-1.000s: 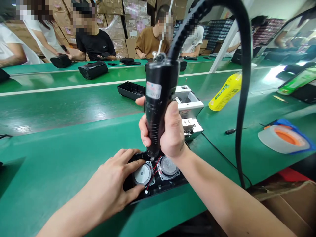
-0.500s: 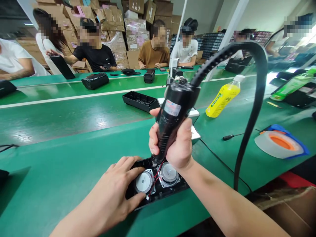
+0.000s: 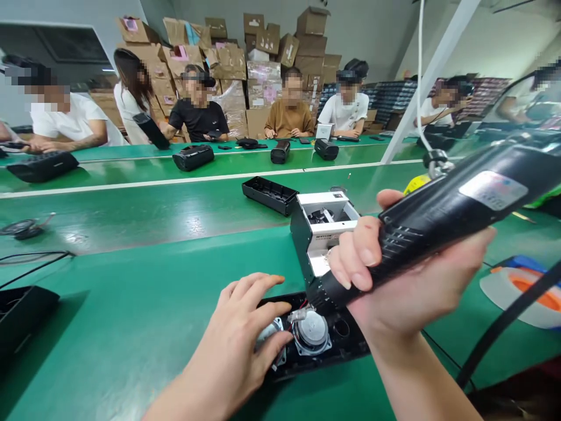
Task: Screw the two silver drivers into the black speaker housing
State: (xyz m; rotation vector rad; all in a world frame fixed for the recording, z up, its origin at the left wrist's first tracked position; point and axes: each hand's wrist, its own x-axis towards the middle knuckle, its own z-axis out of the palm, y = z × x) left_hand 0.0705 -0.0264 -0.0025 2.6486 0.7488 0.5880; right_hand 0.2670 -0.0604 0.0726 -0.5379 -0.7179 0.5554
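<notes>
My right hand (image 3: 421, 286) is wrapped round a black electric screwdriver (image 3: 442, 204), which lies tilted with its tip low to the left. That tip is over a black speaker housing (image 3: 324, 365) on the green mat. Two round silver speaker drivers sit inside: the right driver (image 3: 312, 328) shows fully, while the left driver (image 3: 278, 351) is partly behind my fingers. Above the housing's left end, my left hand (image 3: 241, 333) is open, thumb and fingers apart and curved. Whether its fingertips touch anything is unclear. A small clear piece and red wires show by the screwdriver's tip.
Behind the housing stands a white-and-black box-shaped machine (image 3: 326, 219), with an empty black shell (image 3: 269, 196) beyond it. A roll of tape (image 3: 521, 292) lies right, near the screwdriver's thick cable (image 3: 504, 327). Another black housing (image 3: 26, 316) is at left. Several people sit across the bench.
The screwdriver has swung from nearly upright to a strong rightward tilt and come closer to the camera. My left fingers have lifted off the housing's edge. The view has shifted left.
</notes>
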